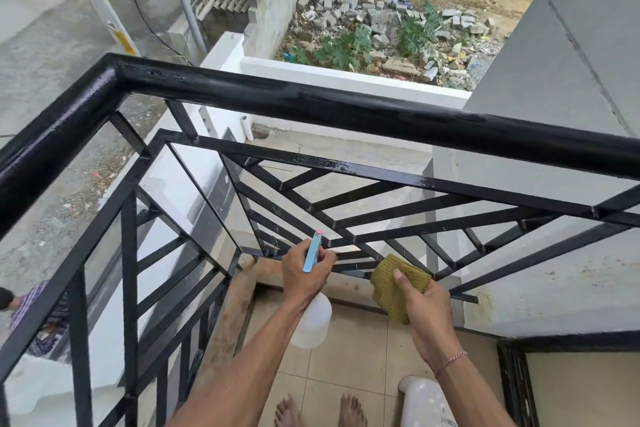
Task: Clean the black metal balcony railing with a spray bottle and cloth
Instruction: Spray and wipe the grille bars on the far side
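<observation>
The black metal railing (346, 111) wraps the balcony corner, its thick top rail glossy and its lower panel made of slanted bars (398, 215). My left hand (303, 274) grips a spray bottle (313, 319) with a white body and a blue trigger head, the nozzle aimed at the low bars. My right hand (424, 302) holds a folded olive-yellow cloth (398, 282) against the lower bars, just right of the bottle.
Beige floor tiles (349, 367) lie under my bare feet (318, 412). A white pipe piece (422, 402) stands at my right. A grey wall (554, 270) meets the railing on the right. Beyond the rail is a drop to a street and rubble.
</observation>
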The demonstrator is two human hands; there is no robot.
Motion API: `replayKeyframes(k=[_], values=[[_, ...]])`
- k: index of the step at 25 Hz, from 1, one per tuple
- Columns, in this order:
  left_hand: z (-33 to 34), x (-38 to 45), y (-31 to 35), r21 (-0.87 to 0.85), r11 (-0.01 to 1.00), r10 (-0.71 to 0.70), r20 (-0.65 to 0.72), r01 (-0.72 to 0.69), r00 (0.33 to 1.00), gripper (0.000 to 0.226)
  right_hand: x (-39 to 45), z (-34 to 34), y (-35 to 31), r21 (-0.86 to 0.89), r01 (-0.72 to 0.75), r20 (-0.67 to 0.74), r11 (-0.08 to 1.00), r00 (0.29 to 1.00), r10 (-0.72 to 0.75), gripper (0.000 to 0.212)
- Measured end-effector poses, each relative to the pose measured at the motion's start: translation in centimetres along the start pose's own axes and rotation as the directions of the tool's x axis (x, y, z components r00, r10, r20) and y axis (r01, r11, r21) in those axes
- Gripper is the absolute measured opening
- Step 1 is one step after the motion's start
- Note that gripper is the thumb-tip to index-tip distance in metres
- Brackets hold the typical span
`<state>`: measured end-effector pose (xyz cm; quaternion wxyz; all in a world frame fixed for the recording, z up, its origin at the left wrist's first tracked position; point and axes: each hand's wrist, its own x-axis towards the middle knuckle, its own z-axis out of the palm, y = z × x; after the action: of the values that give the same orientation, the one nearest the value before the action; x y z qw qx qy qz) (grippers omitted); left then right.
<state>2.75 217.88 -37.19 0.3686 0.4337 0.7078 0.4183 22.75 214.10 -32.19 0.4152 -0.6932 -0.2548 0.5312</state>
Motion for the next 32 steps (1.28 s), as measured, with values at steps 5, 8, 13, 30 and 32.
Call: replayKeyframes(k=[5, 8, 13, 30, 32], values=[[0.4, 0.1, -1.6, -0.012, 0.998, -0.054, 0.041, 0.054, 0.998, 0.021, 0.5, 0.4, 0.2, -0.006, -0.025, 0.014, 1.000, 1.000, 0.025, 0.011], [0.8, 0.1, -1.8, -0.005, 0.998, -0.057, 0.079, 0.058, 0.995, 0.027, 0.5, 0.3, -0.1, 0.005, -0.012, 0.014, 1.000, 1.000, 0.012, 0.005], [2.0, -0.2, -1.3, 0.007, 1.000, 0.020, 0.204, -0.022, 0.979, 0.026, 0.7, -0.7, 0.1, 0.012, 0.006, -0.008, 1.000, 1.000, -0.006, 0.006], [7.6, -1.8, 1.1, -0.016, 0.979, 0.199, 0.302, -0.204, 0.932, 0.022, 1.7, -5.2, 2.4, 0.073, 0.008, -0.104, 0.997, 0.995, 0.000, 0.021], [7.8, -1.8, 1.2, -0.074, 0.979, 0.203, 0.339, -0.190, 0.918, 0.019, 1.9, -5.4, 2.8, 0.078, 0.003, -0.110, 0.997, 0.994, 0.005, 0.026]])
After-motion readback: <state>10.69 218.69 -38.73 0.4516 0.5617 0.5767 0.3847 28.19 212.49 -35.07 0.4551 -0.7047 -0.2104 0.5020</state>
